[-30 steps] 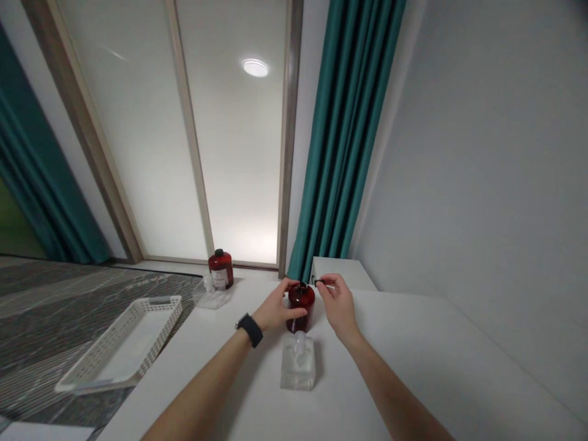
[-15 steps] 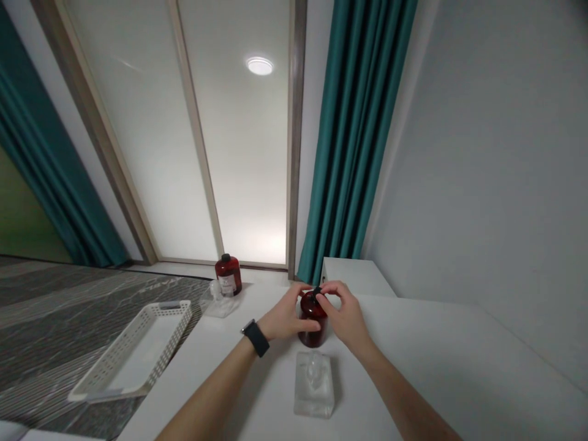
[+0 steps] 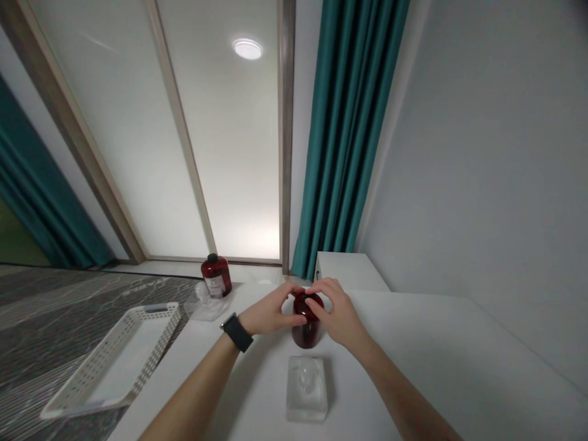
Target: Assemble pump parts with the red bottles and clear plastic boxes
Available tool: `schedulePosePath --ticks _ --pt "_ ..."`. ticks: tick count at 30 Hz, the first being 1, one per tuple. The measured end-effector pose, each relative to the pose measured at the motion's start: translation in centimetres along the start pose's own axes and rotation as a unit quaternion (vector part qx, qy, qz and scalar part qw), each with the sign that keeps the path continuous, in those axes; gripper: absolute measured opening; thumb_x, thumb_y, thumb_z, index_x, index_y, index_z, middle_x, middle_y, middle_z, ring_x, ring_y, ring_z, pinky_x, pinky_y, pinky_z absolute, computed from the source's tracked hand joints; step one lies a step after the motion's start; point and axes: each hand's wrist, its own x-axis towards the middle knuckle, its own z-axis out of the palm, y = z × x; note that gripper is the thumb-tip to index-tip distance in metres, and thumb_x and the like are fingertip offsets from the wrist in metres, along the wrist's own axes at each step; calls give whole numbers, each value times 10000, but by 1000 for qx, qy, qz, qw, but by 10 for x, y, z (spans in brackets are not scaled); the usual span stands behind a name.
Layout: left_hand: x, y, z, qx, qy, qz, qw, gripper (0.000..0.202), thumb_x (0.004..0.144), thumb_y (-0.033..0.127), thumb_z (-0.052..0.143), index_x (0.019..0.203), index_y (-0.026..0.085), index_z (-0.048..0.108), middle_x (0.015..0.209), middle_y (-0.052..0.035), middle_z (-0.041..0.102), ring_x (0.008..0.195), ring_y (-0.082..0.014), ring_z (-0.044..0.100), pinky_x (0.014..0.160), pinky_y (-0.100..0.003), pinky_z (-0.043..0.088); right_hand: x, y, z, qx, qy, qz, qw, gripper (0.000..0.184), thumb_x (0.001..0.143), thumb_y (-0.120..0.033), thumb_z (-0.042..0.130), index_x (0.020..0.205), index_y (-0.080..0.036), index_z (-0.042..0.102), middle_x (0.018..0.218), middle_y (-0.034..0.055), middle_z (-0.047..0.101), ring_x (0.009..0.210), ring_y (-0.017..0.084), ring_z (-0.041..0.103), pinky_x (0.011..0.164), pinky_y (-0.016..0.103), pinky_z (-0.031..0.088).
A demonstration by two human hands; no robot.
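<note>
A dark red bottle [image 3: 307, 331] stands upright on the white table in front of me. My left hand [image 3: 274, 310], with a dark watch on its wrist, grips it from the left, thumb across the front and fingers behind. My right hand [image 3: 337, 309] bends over the bottle's top, thumb and fingers closed around its black cap, which is mostly hidden. Nearer to me lies a clear, block-shaped object [image 3: 307, 398] with a rounded bulb on it. At the table's far left corner is a second red bottle [image 3: 217, 277] with a black cap and white label.
Beside the second bottle sits another clear object [image 3: 209, 306]. Left of the table, lower down, is a white perforated basket [image 3: 151, 361] over a grey streaked surface. A white cabinet [image 3: 349, 269] stands beyond the table, near a teal curtain [image 3: 349, 135] and the right wall.
The whole scene has shifted a little left in my view. My right fingers have moved slightly on the cap, covering more of it. Both hands stay at the bottle.
</note>
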Motion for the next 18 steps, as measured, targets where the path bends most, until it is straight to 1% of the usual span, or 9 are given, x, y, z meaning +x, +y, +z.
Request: schedulePosePath --ticks 3,7,9,11,12,16,18 --pt "-3 4 0 7 5 -4 1000 445 828 312 731 1217 201 544 1177 -78 612 1080 -257 584 994 -428 442 1 -5 -6 -20 -14 16 1000 121 864 -175 599 919 -233 689 895 53 637 920 237 587 836 400 488" --pt "-3 9 0 23 14 -3 1000 447 812 275 731 1207 193 540 1152 -79 587 1055 -252 571 972 -426 456 3 -7 -15 11 -44 23 999 185 874 -156 529 947 -231 681 1022 66 667 1007 230 606 927 415 476" --pt "-2 10 0 36 13 3 999 434 803 268 736 1188 195 548 1151 -78 565 1053 -249 557 969 -423 458 3 -6 -17 19 -53 38 998 205 872 -153 507 960 -230 676 988 55 674 969 219 620 906 396 485" --pt "-2 11 -1 43 11 4 999 424 805 268 735 1181 197 554 1150 -77 552 1055 -248 548 970 -424 457 3 -5 -17 13 -48 57 997 213 878 -172 493 980 -223 673 903 42 654 888 209 624 853 379 497" --pt "-2 10 -1 45 9 4 999 417 810 273 732 1180 196 555 1143 -76 552 1054 -248 547 971 -426 456 3 -4 -16 10 -44 62 997 220 880 -180 486 995 -219 671 897 42 645 875 208 622 844 378 498" --pt "-3 9 -1 38 2 -10 999 425 826 302 720 1195 186 543 1128 -78 568 1056 -256 553 985 -450 449 3 -1 -13 45 -52 72 995 314 864 -157 459 1112 -221 641 1062 63 665 1014 211 617 919 389 482" --pt "-3 9 -1 32 0 -23 999 440 824 307 722 1204 182 537 1140 -84 579 1062 -262 558 990 -457 450 3 0 -12 53 -52 82 994 325 861 -159 458 1125 -224 638 1028 54 669 998 207 624 925 388 481"
